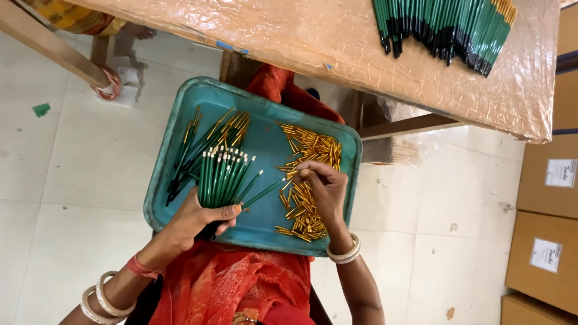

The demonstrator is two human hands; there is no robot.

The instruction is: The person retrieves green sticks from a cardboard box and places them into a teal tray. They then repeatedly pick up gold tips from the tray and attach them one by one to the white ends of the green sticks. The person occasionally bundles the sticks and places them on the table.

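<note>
Gripping a fanned bundle of green sticks [224, 174] in the left hand [198, 218], fingers clenched round the lower ends, white tips up and away, roughly a dozen and a half. Pinching one gold cap [299, 174] with the right hand [325, 191], just right of the stray stick angled toward it, long axis slanting up-right. Lying beyond: gold caps [307, 180] too many to count, a second loose heap of sticks [208, 141] in the teal tray [265, 96]. Farther off, one more pile [445, 27] on the tabletop [337, 42].
</note>
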